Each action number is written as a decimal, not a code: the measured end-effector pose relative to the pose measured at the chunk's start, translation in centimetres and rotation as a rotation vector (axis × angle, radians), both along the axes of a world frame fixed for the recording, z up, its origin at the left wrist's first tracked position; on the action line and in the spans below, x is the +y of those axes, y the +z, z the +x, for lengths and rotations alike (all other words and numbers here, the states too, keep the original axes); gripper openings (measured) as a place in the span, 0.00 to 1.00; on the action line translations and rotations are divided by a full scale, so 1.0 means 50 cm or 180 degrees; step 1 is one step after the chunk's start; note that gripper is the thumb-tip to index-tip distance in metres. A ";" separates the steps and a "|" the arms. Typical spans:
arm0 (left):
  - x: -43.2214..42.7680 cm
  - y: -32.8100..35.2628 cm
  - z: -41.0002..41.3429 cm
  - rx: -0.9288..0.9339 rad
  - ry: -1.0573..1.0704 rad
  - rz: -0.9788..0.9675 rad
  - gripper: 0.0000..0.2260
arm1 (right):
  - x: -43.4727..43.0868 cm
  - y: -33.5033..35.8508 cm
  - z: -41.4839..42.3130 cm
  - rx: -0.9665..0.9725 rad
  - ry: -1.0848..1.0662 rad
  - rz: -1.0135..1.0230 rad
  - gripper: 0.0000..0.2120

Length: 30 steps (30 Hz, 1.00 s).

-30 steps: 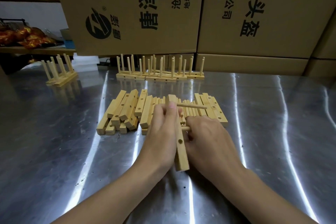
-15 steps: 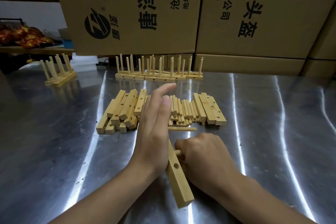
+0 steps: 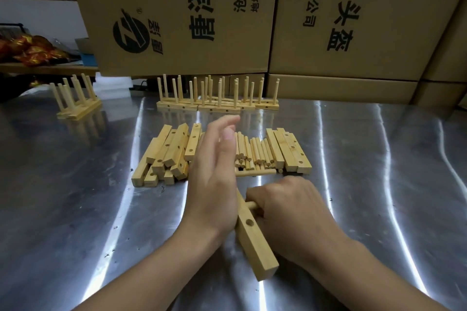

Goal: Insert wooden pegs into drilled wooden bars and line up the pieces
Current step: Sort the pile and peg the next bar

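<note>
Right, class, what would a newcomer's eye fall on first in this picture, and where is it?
First the two hands at the front: the left hand lies flat against a drilled bar, the right hand grips a peg at its side. Behind them lie a heap of bars and loose pegs, and farther back pegged bars stand before big printed boxes.

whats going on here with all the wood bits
A person is fitting a peg into a drilled bar. The right hand grips the peg; the left hand braces the bar with straight fingers. Beyond them, spare bars and loose pegs lie on the metal table, and finished pegged bars stand at the back.
</note>
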State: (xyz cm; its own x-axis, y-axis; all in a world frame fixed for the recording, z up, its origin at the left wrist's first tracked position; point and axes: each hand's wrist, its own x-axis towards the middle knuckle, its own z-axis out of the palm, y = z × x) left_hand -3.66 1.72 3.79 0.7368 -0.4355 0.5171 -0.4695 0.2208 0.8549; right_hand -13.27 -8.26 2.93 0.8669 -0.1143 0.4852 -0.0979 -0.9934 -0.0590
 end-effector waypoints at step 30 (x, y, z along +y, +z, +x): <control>-0.018 -0.024 -0.041 0.0068 0.0369 -0.0102 0.14 | -0.018 -0.015 -0.008 0.0159 0.0414 -0.0358 0.11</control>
State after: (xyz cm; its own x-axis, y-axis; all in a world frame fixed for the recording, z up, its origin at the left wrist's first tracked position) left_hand -5.69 0.83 2.59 0.7923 -0.3303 0.5130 -0.4752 0.1933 0.8584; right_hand -13.67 -9.17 2.20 0.8941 0.0529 0.4446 0.0317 -0.9980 0.0550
